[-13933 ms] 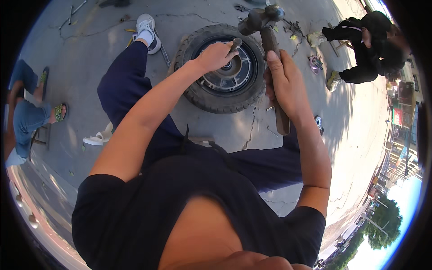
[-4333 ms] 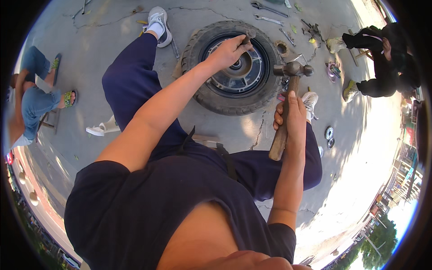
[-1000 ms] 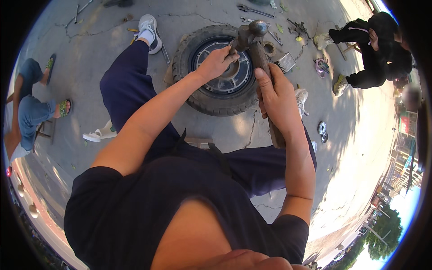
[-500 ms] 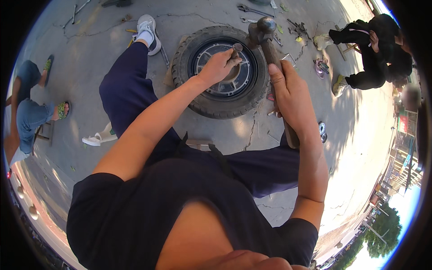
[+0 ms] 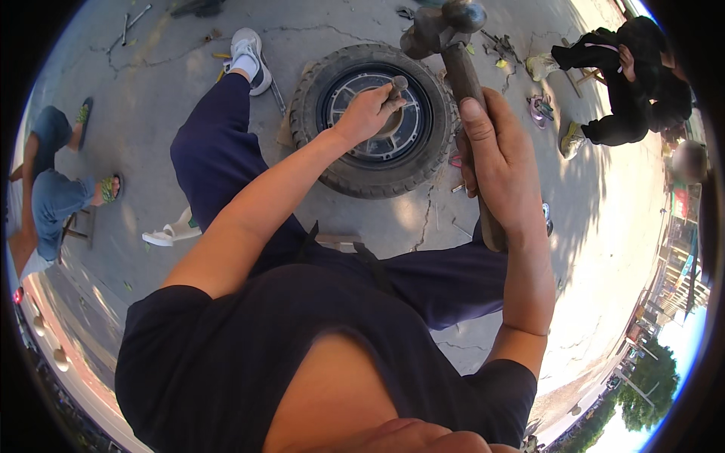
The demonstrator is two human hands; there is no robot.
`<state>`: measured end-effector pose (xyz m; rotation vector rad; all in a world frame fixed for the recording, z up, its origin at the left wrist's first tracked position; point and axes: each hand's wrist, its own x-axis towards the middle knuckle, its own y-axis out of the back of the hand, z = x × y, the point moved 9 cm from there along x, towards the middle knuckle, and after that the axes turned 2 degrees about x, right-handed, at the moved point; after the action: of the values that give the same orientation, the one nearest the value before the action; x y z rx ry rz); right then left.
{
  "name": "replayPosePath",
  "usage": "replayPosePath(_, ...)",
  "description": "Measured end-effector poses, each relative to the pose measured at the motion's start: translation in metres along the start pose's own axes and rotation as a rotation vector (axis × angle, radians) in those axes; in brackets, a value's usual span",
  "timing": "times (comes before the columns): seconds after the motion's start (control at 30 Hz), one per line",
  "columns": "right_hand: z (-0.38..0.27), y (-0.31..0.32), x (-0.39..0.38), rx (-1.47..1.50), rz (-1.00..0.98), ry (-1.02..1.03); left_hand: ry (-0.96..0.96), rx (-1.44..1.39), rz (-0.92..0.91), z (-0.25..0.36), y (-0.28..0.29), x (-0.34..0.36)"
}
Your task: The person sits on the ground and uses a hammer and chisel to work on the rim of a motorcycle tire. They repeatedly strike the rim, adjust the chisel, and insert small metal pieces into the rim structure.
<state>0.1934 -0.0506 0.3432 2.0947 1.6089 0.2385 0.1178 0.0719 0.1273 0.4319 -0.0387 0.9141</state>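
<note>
Nearest, dark trousers [image 5: 215,143] cover the person's spread knees; between and beyond them, the 2 hands are apart, each wrapped round a tool. The right hand [image 5: 502,162] grips the wooden handle of a hammer [image 5: 462,72], its head up and clear of everything. Left of it and a little farther, the left hand [image 5: 368,113] clasps a short metal rod [image 5: 398,84] over the hub of a wheel [image 5: 400,134] lying flat on the ground; the rod's lower end is hidden. Farther right sits 1 co-worker [image 5: 638,90]. An off-line swing could strike the left hand's knuckles, since little rod stands above them; a tilted rod could skid across the hub. Against 1.0 s ago, when the hammer head appeared beside the rod's top, it is now farther right, while the left hand holds nearly the same place.
</note>
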Motion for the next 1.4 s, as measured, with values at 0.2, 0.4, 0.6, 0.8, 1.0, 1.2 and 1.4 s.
replayPosePath(0.2, 0.023, 0.000, -0.018, -0.217, 0.192, 0.291, -0.021, 0.000, -0.012, 0.010, -0.003, 0.001)
replayPosePath(0.4, 0.087, -0.007, -0.016, 0.173, 0.022, -0.302, 0.002, -0.068, -0.055, -0.002, -0.011, -0.005)
replayPosePath(0.6, 0.103, 0.018, -0.044, 0.499, 0.233, -0.183, -0.255, -0.324, 0.201, 0.066, 0.044, -0.004)
replayPosePath(0.8, 0.167, 0.041, -0.046, 0.460, 0.421, -0.261, -0.094, -0.385, 0.293, 0.061, 0.131, -0.006)
replayPosePath(1.0, 0.267, 0.019, -0.044, 0.180, 0.453, -0.421, 0.566, -0.313, 0.256, -0.072, 0.134, -0.059)
replayPosePath(1.2, 0.372, -0.033, -0.070, -0.024, 0.517, -0.722, 0.874, -0.206, 0.381, -0.176, 0.132, -0.126)
replayPosePath(1.4, 0.481, -0.066, -0.096, -0.342, 0.627, -0.707, 0.834, 0.060, 0.473, -0.200, 0.136, -0.116)
